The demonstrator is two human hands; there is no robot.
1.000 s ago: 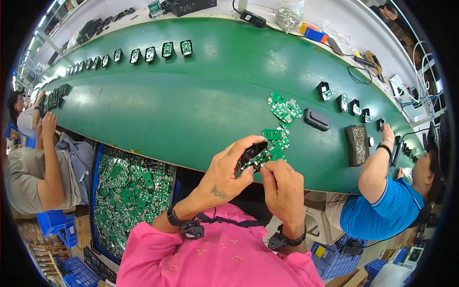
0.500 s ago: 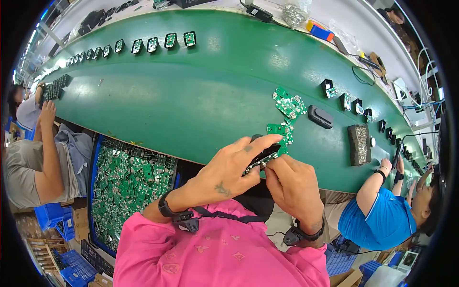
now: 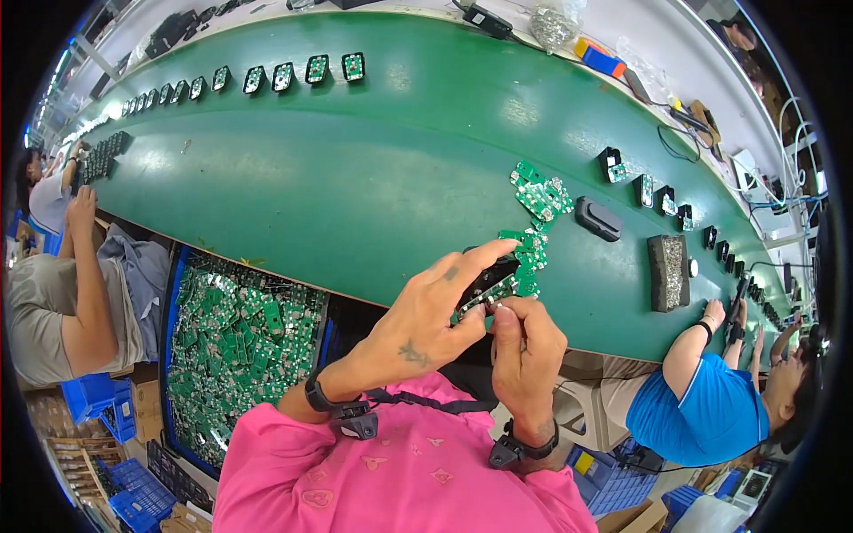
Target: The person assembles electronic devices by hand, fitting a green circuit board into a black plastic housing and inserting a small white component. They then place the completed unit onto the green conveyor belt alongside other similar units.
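Note:
My left hand [image 3: 425, 311] is closed around a black plastic housing [image 3: 489, 275], thumb below and index finger stretched along its top. A strip of circuit board shows at the housing's lower edge. Close against that edge, thumb and fingers of my right hand [image 3: 526, 355] are pinched together; what they grip is too small to make out. Just beyond my hands, loose green circuit boards [image 3: 531, 253] lie on the green table, with a further heap of boards [image 3: 542, 195] behind them. A closed dark grey case [image 3: 599, 218] rests to their right.
A big blue-edged bin of circuit boards [image 3: 244, 346] stands left of me, below the table edge. Rows of black housings with boards [image 3: 317, 69] line the far side. A dark speckled block [image 3: 668, 274] sits at right. Co-workers sit on both sides, one in a blue shirt [image 3: 702, 404].
My right hand has shifted left and turned more upright, its fingertips now pinched at the housing's lower edge. My left hand keeps its hold with little movement.

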